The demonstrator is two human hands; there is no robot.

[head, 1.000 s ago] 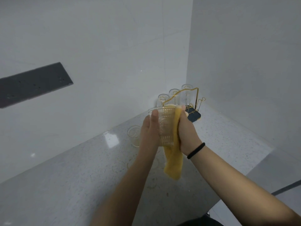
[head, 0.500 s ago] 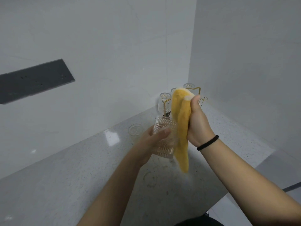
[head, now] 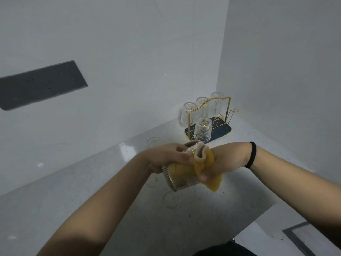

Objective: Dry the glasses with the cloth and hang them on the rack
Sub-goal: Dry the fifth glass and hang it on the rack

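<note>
My left hand (head: 166, 157) grips a ribbed clear glass (head: 180, 179), tilted with its mouth toward me and to the right. My right hand (head: 219, 163) holds the yellow cloth (head: 206, 163), which is stuffed into the glass and bunches over its upper edge; a corner hangs below my fingers. In the corner stands a gold wire rack (head: 210, 115) on a dark tray (head: 219, 131). One ribbed glass (head: 203, 129) hangs upside down on its near side, and three more glasses (head: 202, 108) hang behind it.
Another clear glass (head: 154, 142) stands on the speckled grey counter (head: 92, 191) just beyond my left hand. White walls meet behind the rack. The counter's front edge runs at the lower right, with floor below. A dark panel (head: 40, 84) is on the left wall.
Both hands dropped lower. The glass tipped from upright onto its side, and the cloth, held up beside it before, is now pushed inside it.
</note>
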